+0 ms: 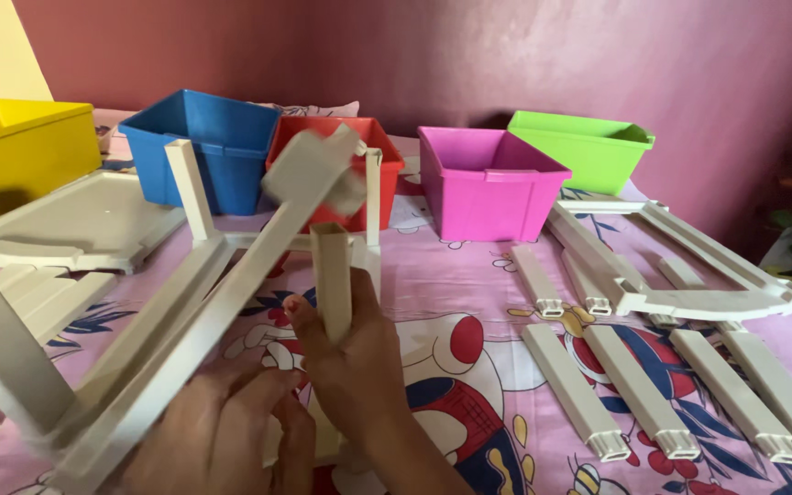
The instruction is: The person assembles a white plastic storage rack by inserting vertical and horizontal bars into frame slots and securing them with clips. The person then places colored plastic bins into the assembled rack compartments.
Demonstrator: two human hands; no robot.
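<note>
A person's two bare hands work over a bed covered with a pink cartoon-print sheet (469,302). The right hand (359,367) is closed around a short white plastic post (332,280), which stands upright out of the top of the fist; the thumb points up beside it. The post's lower end is hidden inside the grip. The left hand (222,431) sits low and just left of the right, touching it, with fingers curled at the underside of a large white plastic frame (176,348). Whether those fingers fully clasp the frame cannot be made out, since the frame and the other hand cover them.

The frame runs diagonally from the bottom left corner up towards the middle, its long rails passing just left of the upright post. Its far end is blurred, and its near end is cut off by the picture's edge.

Behind stand five open bins in a row: yellow (20,142), blue (203,147), red (373,151), magenta (483,183) and green (588,147). The frame partly hides the red one. To the right lie loose white posts (639,385) and another white frame (680,270). A flat white panel (84,220) lies at left.
</note>
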